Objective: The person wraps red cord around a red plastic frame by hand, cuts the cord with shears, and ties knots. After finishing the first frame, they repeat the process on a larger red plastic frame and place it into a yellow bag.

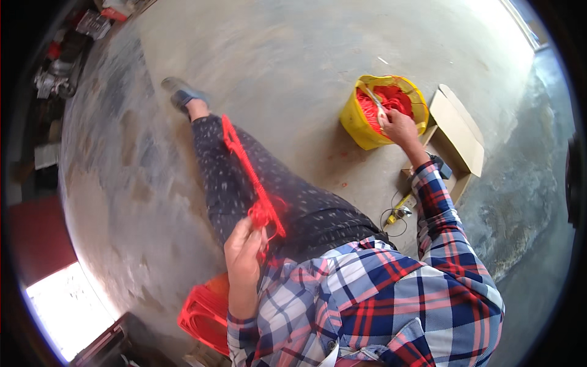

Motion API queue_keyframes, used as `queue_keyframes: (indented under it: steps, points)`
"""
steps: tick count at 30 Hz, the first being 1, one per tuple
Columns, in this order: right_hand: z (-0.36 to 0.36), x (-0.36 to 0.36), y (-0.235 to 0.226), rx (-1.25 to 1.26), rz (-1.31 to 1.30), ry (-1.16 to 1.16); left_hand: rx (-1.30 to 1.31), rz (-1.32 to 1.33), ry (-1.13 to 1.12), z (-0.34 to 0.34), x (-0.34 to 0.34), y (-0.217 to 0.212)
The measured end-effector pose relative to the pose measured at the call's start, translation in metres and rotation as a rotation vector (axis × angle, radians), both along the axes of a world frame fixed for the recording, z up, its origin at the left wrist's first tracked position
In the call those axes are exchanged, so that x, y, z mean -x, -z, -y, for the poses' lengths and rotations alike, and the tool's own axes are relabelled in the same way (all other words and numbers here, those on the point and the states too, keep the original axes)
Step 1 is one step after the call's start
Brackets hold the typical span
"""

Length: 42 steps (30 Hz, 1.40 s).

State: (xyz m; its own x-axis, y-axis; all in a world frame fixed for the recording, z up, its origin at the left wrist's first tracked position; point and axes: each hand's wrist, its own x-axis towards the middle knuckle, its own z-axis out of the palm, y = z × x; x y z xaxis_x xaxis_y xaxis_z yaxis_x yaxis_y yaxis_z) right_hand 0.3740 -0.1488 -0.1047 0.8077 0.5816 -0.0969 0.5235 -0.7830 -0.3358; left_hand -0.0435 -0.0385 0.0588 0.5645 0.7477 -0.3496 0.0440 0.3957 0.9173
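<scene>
The red cord (247,162) runs along your outstretched leg (244,177), from near the shoe (181,93) up to your lap, so it lies straight instead of tangling. Your left hand (243,251) is closed around its bunched near end just above your lap, fingers curled on the loops, which keeps the strand taut. Your right hand (398,126) reaches out to the yellow bucket (361,125) on the concrete floor (293,61), fingers pinched on a pale strip at the rim, over more red cord (394,98) piled inside. An open cardboard box (457,131) sits just beside the bucket. A red plastic stool (205,312) shows under you.
</scene>
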Motion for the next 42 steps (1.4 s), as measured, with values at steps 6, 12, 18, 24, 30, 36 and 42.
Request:
queue_keyframes:
  steps: [6,12,18,24,30,36,42]
  points:
    - [0.024,-0.032,0.017,0.019,-0.290,0.040,-0.280,-0.105,-0.041,-0.018,-0.019,-0.007]
    - [-0.041,0.056,-0.043,-0.589,-0.422,-0.205,-0.437,-0.133,-0.138,-0.021,-0.006,0.005]
    - [-0.093,0.200,-0.161,-0.766,-0.818,-0.836,-0.714,-0.282,-0.141,-0.019,0.000,-0.010]
    - [-0.111,0.235,-0.164,-0.432,-0.931,-0.996,-0.792,-0.343,-0.182,-0.020,0.007,-0.006]
    - [-0.117,0.214,-0.143,-0.318,-1.214,-0.890,-0.869,-0.451,-0.040,-0.021,0.020,0.012]
    - [-0.117,0.234,-0.154,-0.168,-1.127,-1.033,-1.109,-0.560,0.043,-0.023,0.003,0.019]
    - [-0.103,0.186,-0.147,0.018,-0.915,-1.013,-1.117,-0.591,0.163,-0.041,0.018,0.028]
